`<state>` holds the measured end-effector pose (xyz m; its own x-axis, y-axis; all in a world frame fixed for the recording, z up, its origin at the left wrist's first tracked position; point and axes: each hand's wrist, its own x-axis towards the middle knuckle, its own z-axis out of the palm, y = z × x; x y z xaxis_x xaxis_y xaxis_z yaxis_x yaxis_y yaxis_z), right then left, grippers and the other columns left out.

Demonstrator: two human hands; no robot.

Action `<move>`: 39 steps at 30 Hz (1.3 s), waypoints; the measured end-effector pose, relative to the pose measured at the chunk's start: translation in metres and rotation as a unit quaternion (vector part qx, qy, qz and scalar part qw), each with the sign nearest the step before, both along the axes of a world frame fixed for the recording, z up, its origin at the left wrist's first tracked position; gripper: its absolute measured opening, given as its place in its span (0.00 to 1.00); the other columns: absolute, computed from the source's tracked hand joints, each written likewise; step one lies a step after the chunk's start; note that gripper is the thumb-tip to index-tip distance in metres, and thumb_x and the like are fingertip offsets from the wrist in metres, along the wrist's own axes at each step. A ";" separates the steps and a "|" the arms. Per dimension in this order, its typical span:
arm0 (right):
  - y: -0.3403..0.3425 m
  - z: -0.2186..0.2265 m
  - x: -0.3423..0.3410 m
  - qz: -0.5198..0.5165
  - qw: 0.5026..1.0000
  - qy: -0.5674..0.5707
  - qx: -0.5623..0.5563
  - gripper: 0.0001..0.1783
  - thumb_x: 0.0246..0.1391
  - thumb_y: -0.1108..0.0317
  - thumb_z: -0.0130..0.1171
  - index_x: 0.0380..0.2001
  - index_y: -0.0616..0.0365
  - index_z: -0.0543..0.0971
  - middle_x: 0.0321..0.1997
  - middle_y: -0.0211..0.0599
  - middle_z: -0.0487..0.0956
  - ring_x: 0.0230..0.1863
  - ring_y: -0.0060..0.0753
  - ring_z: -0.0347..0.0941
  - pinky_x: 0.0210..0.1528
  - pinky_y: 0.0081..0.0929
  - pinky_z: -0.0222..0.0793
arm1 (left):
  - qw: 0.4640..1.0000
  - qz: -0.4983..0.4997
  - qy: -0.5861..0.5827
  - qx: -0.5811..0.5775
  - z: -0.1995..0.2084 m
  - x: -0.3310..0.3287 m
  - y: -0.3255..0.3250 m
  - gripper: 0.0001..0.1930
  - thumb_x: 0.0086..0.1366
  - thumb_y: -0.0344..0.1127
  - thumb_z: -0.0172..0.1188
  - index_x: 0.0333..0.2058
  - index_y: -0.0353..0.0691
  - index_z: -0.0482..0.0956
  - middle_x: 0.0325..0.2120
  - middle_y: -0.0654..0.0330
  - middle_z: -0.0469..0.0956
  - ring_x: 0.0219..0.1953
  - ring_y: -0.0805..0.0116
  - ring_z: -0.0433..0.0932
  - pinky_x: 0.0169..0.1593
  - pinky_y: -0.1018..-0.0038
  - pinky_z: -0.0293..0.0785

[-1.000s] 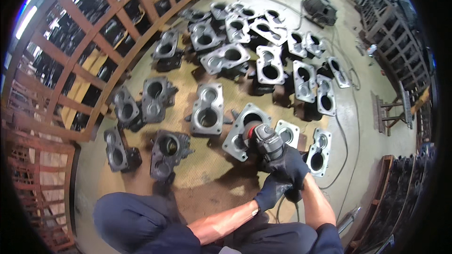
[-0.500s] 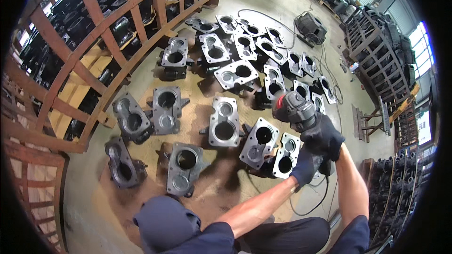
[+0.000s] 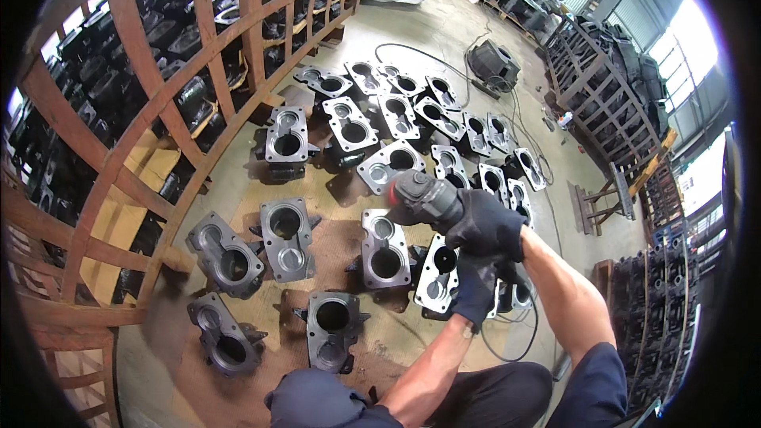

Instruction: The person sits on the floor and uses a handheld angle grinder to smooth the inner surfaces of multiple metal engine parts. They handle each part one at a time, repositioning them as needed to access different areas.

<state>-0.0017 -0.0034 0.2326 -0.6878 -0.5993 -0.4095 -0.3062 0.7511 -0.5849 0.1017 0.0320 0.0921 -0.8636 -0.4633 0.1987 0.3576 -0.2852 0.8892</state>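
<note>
Both hands wear dark gloves. The right hand (image 3: pixel 490 226) has its fingers closed around the body of a handheld power grinder (image 3: pixel 424 198), held above the floor. The left hand (image 3: pixel 478 289) is curled about the tool's rear end, just below the right. The grinder's head hangs over a grey metal casting (image 3: pixel 386 248) lying face up on the concrete floor (image 3: pixel 444 40). Similar castings (image 3: pixel 396 115) lie in rows around it. A rust-coloured steel crate (image 3: pixel 151 103) stands to the left.

1. Castings (image 3: pixel 385 247): dark rough metal, their machined faces bright and smooth.
2. Grinder (image 3: pixel 420 196): matt black plastic body.
3. Gloves, right hand (image 3: pixel 487 226) and left hand (image 3: pixel 478 285): dark cloth.
4. Crate (image 3: pixel 143 111) on the left: rusty brown metal bars.
5. Floor (image 3: pixel 444 32): dusty, matt concrete.
</note>
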 end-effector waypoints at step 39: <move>0.075 -0.054 0.022 0.007 0.994 -0.052 -0.095 0.33 0.33 0.58 0.73 0.46 0.61 0.79 0.41 0.51 0.84 0.44 0.52 0.81 0.50 0.38 0.74 | 0.989 0.013 -0.149 -0.022 -0.026 0.047 0.023 0.19 0.64 0.31 0.63 0.52 0.33 0.73 0.42 0.63 0.76 0.43 0.74 0.73 0.44 0.75 0.74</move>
